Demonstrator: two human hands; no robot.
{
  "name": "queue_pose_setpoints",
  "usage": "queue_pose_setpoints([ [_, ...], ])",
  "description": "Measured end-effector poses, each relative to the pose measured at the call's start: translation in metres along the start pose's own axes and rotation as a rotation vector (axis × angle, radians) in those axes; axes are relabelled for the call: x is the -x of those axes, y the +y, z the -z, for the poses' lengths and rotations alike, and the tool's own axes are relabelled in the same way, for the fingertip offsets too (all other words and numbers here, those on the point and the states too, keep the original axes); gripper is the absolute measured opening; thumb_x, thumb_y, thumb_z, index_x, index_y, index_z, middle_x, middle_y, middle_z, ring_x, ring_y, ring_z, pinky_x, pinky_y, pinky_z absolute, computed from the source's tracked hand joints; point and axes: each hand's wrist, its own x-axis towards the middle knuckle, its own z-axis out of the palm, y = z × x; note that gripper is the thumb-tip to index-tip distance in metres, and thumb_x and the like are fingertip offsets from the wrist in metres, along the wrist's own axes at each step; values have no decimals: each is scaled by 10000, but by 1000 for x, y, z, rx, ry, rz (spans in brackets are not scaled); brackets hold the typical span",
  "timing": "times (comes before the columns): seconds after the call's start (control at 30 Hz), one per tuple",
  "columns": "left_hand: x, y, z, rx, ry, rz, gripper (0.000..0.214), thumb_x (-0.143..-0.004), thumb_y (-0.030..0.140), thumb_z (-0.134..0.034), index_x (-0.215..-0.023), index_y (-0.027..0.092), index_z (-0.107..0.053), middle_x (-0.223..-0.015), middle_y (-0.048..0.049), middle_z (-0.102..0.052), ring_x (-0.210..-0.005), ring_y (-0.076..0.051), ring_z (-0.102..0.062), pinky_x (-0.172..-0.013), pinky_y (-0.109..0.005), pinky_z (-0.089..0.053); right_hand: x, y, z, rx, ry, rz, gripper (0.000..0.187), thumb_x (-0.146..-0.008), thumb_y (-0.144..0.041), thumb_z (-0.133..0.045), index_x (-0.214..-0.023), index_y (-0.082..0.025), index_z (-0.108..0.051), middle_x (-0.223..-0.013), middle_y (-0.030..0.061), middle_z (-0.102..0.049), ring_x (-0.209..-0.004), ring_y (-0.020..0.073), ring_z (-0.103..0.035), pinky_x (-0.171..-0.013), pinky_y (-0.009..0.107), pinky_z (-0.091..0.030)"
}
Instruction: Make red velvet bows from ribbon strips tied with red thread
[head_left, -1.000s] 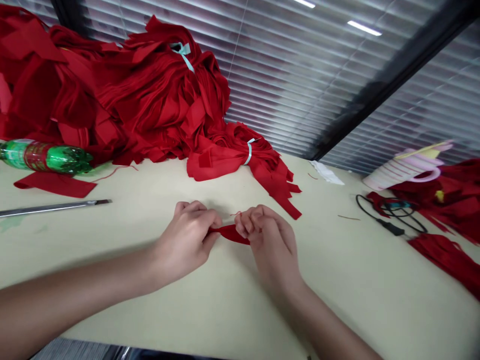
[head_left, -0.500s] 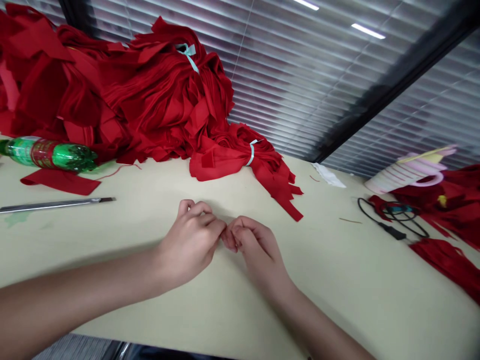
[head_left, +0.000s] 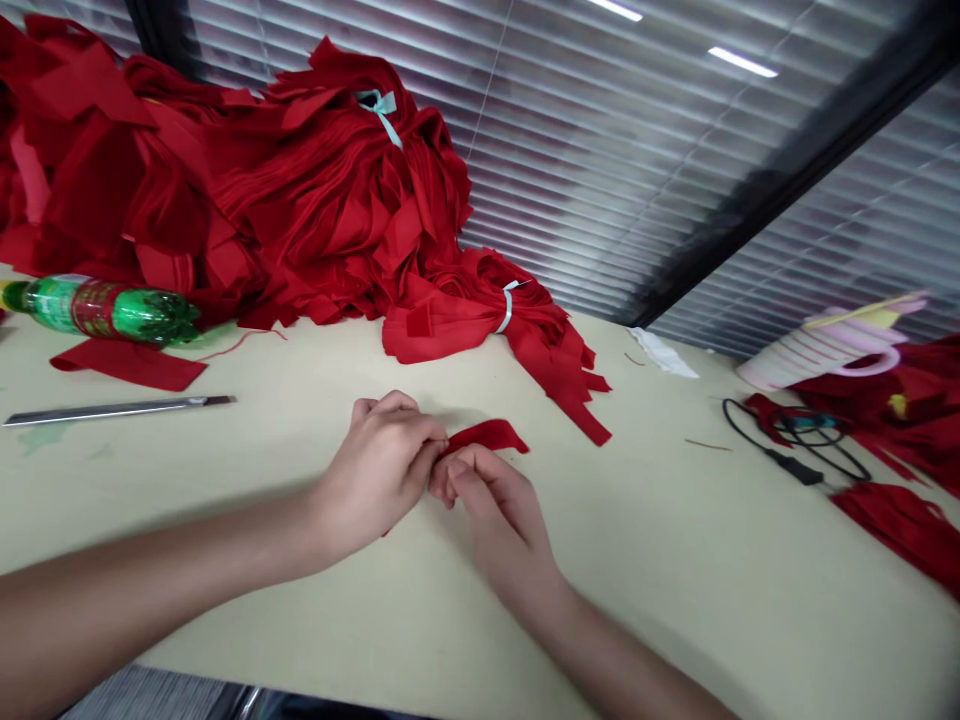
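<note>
My left hand [head_left: 379,470] and my right hand [head_left: 484,500] meet at the middle of the beige table [head_left: 660,580], fingers curled and pinched together. Both are closed on a small red fabric piece [head_left: 487,436]. One end of it sticks out beyond my fingertips and lies on the table. The part inside my fingers is hidden.
A big heap of red fabric strips [head_left: 225,190] fills the back left, with a tied bundle [head_left: 495,315] in front of it. A green plastic bottle [head_left: 97,310], a loose red strip [head_left: 127,363] and a metal blade [head_left: 112,409] lie left. A black cable [head_left: 795,440], more red fabric [head_left: 900,510] and a pink-white object [head_left: 825,350] lie right.
One second ago the red piece was stretched between both hands. Then the hands closed together and hid it. Now one end shows again, beyond the fingertips.
</note>
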Motion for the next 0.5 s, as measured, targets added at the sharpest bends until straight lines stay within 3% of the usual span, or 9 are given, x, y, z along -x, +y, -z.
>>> queue_pose_setpoints([
  [0.1,-4,0,1,198,-46,174,198,-755,64,-468,-693,179,-618,-684,12,-650,-671,-149,-577,-616,-266,-418,2,2,0,124,48,70,235,-861,-260,-416,-648,-179,-472,-655,-1,-495,-682,133,-473,-599,258,-364],
  [0.2,-6,-2,0,277,-82,279,173,-770,119,-470,-723,179,-626,-686,15,-659,-577,-126,-574,-531,-232,-422,0,4,1,171,57,50,221,-846,-237,-422,-642,-178,-485,-657,-3,-513,-671,130,-483,-608,256,-376],
  [0.4,-4,-4,-6,231,-7,198,202,-745,69,-477,-683,172,-639,-678,9,-668,-626,-124,-601,-596,-229,-445,-9,11,4,4,92,-100,233,-818,-236,-453,-594,-179,-481,-660,-1,-560,-710,144,-525,-660,270,-399],
  [0.5,-2,-4,-7,415,-22,208,190,-786,121,-490,-738,186,-662,-726,15,-692,-658,-117,-626,-614,-214,-474,-10,14,6,-85,122,-65,230,-811,-221,-459,-584,-181,-465,-638,-6,-543,-683,140,-514,-663,278,-403],
])
